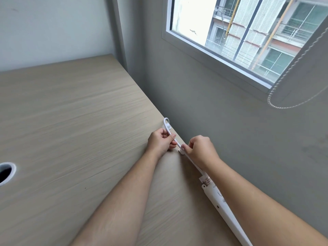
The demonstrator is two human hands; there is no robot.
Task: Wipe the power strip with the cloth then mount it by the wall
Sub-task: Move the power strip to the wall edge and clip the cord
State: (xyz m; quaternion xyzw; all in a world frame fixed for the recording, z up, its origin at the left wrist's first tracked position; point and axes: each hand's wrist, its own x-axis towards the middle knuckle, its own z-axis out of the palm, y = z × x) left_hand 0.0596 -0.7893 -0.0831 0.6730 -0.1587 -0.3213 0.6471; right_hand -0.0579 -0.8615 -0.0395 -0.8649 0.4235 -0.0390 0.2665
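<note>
Where the desk (71,107) meets the grey wall (221,112), a white power strip (225,208) lies along the desk's right edge, its body nearest the viewer and pressed close to the wall, partly covered by the person's right forearm. From its far end a white cord (193,163) runs onward along the same edge. The right hand (200,150) is closed over this cord, fingers curled and thumb pinching it just beside a small white clip (181,151) that sits on the desk edge. Just beyond, the left hand (160,142) is likewise closed, gripping the cord between thumb and curled fingers; the two hands are near each other but apart. Past the left hand the cord bends into a tight loop (166,122) at a second white clip against the wall. At the desk's left side is a round cable hole (6,172). Above, a window (248,32) is set in the wall, with a beaded blind chain (284,86) hanging at right
</note>
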